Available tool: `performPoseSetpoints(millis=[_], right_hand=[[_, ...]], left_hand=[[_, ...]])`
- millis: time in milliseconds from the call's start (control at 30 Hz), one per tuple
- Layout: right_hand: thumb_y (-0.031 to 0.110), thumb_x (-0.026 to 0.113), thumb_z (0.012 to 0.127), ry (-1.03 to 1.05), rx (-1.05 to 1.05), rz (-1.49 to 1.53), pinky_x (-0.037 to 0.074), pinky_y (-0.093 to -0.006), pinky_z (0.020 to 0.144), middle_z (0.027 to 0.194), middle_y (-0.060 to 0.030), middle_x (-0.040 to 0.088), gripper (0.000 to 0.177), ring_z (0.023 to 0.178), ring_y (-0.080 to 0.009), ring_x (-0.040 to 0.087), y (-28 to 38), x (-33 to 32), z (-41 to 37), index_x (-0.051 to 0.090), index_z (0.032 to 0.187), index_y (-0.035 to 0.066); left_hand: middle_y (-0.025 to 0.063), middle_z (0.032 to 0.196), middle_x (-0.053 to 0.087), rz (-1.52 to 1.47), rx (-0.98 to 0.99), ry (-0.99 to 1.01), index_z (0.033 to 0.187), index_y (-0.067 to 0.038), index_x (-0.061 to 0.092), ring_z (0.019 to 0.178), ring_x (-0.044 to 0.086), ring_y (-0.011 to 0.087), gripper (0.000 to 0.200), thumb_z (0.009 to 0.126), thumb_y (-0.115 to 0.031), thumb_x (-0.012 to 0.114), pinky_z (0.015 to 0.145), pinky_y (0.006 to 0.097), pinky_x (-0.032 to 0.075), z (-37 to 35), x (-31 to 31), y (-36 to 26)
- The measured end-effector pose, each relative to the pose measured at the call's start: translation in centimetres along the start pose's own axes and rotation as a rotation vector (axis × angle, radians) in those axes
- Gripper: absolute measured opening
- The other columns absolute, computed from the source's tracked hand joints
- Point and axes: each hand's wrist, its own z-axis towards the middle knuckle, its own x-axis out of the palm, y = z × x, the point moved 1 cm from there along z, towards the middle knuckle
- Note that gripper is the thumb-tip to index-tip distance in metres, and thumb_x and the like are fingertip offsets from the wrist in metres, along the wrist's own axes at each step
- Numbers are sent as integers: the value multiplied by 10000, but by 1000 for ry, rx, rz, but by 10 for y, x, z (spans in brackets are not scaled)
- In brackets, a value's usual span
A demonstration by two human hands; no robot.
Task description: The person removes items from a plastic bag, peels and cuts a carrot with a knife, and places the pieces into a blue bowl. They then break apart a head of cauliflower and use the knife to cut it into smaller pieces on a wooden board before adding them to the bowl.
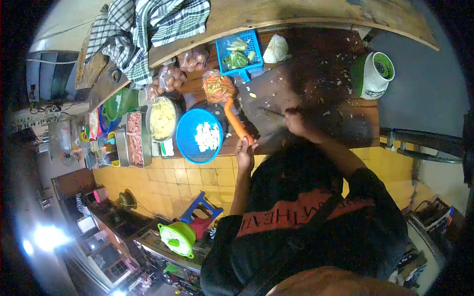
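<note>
"What are you holding?"

"My left hand [245,149] is closed around the near end of a long orange carrot [234,118]. That end is by the edge of the brown wooden desk [331,47] next to me. The rest of the carrot points away from me."

"What is at its far end?"

"A clear plastic bag of red, orange and green chillies [217,88]. The tip is right by it, but I can't tell if they touch."

"And your other hand?"

"My right hand [295,121] is wrapped around a thin dark tool [270,111]. It looks like a knife, but it is too dark and blurry to be sure. It is over the desk, apart from the carrot."

"What else is near you?"

"Left of the carrot is a round blue plastic basket [185,133] with small white pieces [208,136] in it. Past the chillies sits a blue plastic basket with corners [256,44], with green vegetables [237,59] inside."
</note>
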Motion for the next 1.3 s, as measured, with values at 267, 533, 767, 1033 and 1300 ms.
performPoseSetpoints(millis=[267,533,767,1033,1300], right_hand=[[153,498,866,456,277,-1037,419,-502,946,1180,-189,539,388,1094,-372,522,-139,12,-28,535,1216,-11],[246,475,915,259,564,240,423,-438,931,1171,-200,518,444,1052,-327,525,8,-16,-21,459,1299,25],[129,442,891,613,666,-367,449,-472,895,1280,-296,396,516,1094,-411,479,-4,-98,7,362,1401,118],[123,472,883,128,263,-88,426,-516,883,1261,-301,416,535,1094,-435,484,-2,-60,-40,351,1404,93],[199,541,872,142,442,-362,404,-517,881,1191,-239,486,544,1027,-403,501,-126,-36,-138,385,1387,112]], left_hand=[[48,896,613,56,19,-25,985,-66,585,807,620,214,181,921,-236,575,688,325,518,-8,-12,1],[37,836,612,138,18,-37,930,-56,596,753,618,182,196,900,-249,613,680,312,523,12,10,6],[40,736,581,226,90,22,812,-57,574,627,542,146,192,895,-222,626,606,277,468,26,24,8],[-9,657,558,346,103,30,813,-83,578,537,487,69,237,900,-301,619,480,210,358,29,35,7],[-32,714,532,374,85,69,870,-85,612,622,484,65,188,906,-270,614,567,219,412,25,30,9]])
